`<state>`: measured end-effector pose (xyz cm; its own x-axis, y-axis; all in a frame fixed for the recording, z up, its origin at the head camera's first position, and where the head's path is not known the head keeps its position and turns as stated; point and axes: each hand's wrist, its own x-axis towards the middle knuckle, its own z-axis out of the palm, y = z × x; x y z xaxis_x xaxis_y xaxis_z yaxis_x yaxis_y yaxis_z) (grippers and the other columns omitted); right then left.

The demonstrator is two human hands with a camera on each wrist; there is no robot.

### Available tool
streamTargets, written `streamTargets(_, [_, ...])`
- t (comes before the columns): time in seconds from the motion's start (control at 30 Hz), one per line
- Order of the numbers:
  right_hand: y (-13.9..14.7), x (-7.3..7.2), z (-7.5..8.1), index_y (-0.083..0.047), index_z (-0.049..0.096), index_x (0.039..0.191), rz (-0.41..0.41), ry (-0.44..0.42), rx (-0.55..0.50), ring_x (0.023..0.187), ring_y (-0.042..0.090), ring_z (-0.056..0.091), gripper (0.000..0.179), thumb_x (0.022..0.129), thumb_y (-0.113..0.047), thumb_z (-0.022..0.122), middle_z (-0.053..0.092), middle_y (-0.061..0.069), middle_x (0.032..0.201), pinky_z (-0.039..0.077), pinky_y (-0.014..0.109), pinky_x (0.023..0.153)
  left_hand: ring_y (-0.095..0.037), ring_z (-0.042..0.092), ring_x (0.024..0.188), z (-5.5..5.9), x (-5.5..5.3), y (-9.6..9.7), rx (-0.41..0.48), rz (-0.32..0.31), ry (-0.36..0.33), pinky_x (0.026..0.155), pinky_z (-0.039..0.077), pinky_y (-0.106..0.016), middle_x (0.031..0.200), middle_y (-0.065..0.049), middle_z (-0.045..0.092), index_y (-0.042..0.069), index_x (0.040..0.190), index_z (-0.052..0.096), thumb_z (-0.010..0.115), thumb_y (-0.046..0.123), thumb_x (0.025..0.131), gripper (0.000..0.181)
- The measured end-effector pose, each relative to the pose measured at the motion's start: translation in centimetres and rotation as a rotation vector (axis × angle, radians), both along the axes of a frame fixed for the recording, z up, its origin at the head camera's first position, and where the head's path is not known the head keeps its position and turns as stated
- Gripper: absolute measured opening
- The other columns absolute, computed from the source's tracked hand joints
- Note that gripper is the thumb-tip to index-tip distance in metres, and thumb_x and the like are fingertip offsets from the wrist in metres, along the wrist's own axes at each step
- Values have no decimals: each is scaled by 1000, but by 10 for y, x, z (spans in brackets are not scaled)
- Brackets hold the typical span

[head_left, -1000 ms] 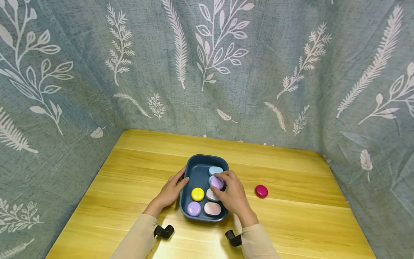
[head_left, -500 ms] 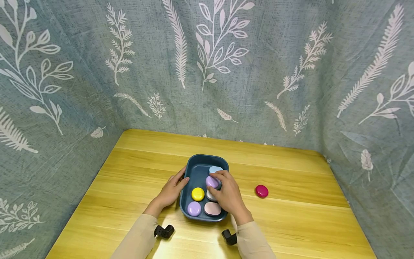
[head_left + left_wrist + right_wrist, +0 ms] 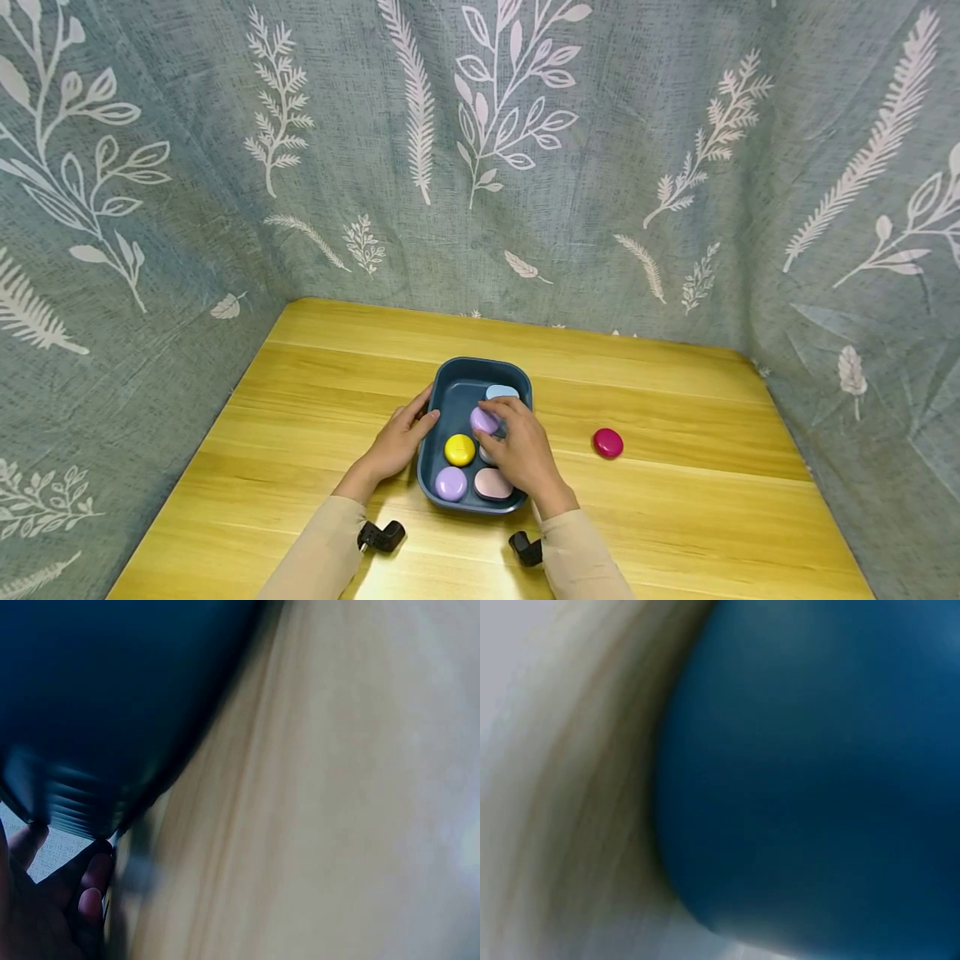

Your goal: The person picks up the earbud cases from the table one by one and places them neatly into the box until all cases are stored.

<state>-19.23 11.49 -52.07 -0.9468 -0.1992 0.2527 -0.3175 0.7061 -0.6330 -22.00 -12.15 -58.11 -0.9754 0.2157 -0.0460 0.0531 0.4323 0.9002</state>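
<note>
My right hand (image 3: pixel 523 446) pinches a round, glossy lilac disc (image 3: pixel 483 421) between thumb and fingers, over the middle of a dark blue rectangular tray (image 3: pixel 459 367). My left hand (image 3: pixel 396 440) holds the tray's left side, thumb over the rim and fingers along the outer wall. In the tray lie a yellow disc (image 3: pixel 460 450), a second lilac disc (image 3: pixel 451 483), a pale pink oval piece (image 3: pixel 492 483) and a light blue oval piece (image 3: pixel 502 392). A whitish piece (image 3: pixel 486 456) is mostly hidden behind my right hand. Only the tray's wall (image 3: pixel 795 765) shows in the right wrist view.
A dark pink disc (image 3: pixel 608 443) lies on the wooden table (image 3: pixel 675 517) to the right of the tray. Leaf-patterned grey-green cloth (image 3: pixel 450 167) hangs behind and on both sides. Black wrist-worn devices (image 3: pixel 386 536) jut inward from both sleeves.
My right hand has moved slightly left, taking the lilac disc from above the right column of pieces toward the tray's middle. My left hand and the tray stay put.
</note>
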Motion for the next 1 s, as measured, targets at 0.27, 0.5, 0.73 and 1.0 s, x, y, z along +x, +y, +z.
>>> streamTargets(0.27, [-3,-2,-2,-13,73,129,15,7,36,121,29,62,40,91,-23,82,67,7,133,50,49,105,-23,49,127,-1,-1,0,4,-2,5,111,39,-58,145,-5,57,45,161,32,49,58,106,59])
streamTargets(0.5, [-5,-6,-4,-13,73,129,22,16,77,123,28,62,39,92,-24,81,67,6,134,50,48,106,-24,49,128,-1,-1,0,8,-3,7,112,38,-58,145,-6,57,46,160,32,49,58,106,58])
streamTargets(0.73, [-7,-9,-5,-12,73,129,40,18,101,126,28,62,39,93,-23,80,68,5,134,50,48,107,-25,49,130,0,-2,0,10,-7,10,113,38,-58,147,-6,56,46,161,32,49,58,106,59])
streamTargets(1.0, [-9,-13,-5,-13,72,130,62,1,145,131,27,60,38,94,-23,79,67,4,136,48,48,111,-23,48,127,-1,-1,-1,13,-10,6,112,38,-57,141,-5,58,47,161,31,49,58,106,59])
